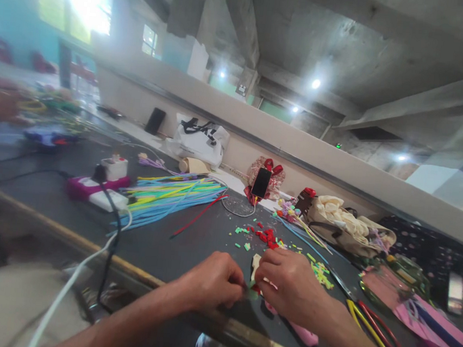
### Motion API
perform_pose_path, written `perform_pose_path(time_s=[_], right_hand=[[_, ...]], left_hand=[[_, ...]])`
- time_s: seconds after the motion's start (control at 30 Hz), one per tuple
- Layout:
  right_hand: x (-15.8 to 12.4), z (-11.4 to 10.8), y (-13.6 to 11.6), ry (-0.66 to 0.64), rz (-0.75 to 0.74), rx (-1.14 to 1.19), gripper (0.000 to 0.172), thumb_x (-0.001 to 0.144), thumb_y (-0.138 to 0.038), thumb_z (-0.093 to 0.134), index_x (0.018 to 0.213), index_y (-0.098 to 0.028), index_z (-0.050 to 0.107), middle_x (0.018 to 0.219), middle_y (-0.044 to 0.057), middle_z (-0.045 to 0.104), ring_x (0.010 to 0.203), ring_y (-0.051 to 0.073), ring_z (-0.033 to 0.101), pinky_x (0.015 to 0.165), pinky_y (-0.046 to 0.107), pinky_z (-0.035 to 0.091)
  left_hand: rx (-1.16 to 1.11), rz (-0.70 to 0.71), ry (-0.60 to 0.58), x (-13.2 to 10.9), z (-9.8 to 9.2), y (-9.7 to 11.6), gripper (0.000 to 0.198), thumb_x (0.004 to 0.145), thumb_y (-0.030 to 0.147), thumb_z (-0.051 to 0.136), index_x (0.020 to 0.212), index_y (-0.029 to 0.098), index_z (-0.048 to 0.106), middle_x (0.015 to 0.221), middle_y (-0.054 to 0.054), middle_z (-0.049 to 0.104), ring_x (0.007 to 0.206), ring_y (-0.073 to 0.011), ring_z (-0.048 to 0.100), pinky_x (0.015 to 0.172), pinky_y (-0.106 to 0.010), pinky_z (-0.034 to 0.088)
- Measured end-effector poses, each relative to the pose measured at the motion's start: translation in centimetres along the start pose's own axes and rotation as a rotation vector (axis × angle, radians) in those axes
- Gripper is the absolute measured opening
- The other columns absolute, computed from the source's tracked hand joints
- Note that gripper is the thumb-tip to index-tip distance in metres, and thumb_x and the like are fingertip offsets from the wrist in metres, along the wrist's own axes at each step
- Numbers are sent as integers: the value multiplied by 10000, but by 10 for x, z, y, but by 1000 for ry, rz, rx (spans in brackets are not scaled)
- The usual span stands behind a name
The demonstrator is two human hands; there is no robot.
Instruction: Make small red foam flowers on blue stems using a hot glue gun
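My left hand (pixel 221 281) is closed in a pinch above the table's front edge, close to my right hand (pixel 288 282). Between the fingertips shows a small greenish and red piece (pixel 253 292), too small and covered to name. The fingers of my right hand are curled down around the same spot, and what they grip is hidden. Beneath that hand lies a pink corded tool (pixel 304 334), mostly covered. Just beyond the hands are scattered red snippets (pixel 266 236) and yellow-green snippets (pixel 322 275).
Fuzzy craft stems (pixel 180 198) lie in a bundle at left, beside a purple-white power strip (pixel 99 189) with cables. Scissors (pixel 378 329) lie at right near a glass jar (pixel 393 282). Farther back are a phone (pixel 261 183), a white bag (pixel 199 140) and a cloth-filled basket (pixel 335 227).
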State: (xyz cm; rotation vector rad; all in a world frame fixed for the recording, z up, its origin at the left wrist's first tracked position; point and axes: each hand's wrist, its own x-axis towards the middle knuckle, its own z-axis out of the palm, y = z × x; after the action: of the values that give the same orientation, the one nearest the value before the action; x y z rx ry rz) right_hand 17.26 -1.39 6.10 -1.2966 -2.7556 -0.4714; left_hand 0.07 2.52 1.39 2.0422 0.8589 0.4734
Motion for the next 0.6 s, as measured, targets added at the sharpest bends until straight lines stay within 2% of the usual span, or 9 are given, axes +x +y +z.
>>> perform_pose_path(time_s=[0.27,0.6], right_hand=[[6,-11,-5,-138,-40,-81,145,740,-168,491,623,-191,574,685,6,602,647,137,500,595,270,303],[9,-13,-5,-159,-49,-109,153,750,-204,493,627,-195,583,680,4,595,634,140,492,572,276,293]], left_hand=[[-5,-9,9,2,3,-5,224,577,209,433,543,146,646,452,32,564,440,-98,464,388,-174,273],[-50,-36,16,1,0,-2,230,605,237,436,535,151,637,436,40,550,429,-102,457,396,-180,290]])
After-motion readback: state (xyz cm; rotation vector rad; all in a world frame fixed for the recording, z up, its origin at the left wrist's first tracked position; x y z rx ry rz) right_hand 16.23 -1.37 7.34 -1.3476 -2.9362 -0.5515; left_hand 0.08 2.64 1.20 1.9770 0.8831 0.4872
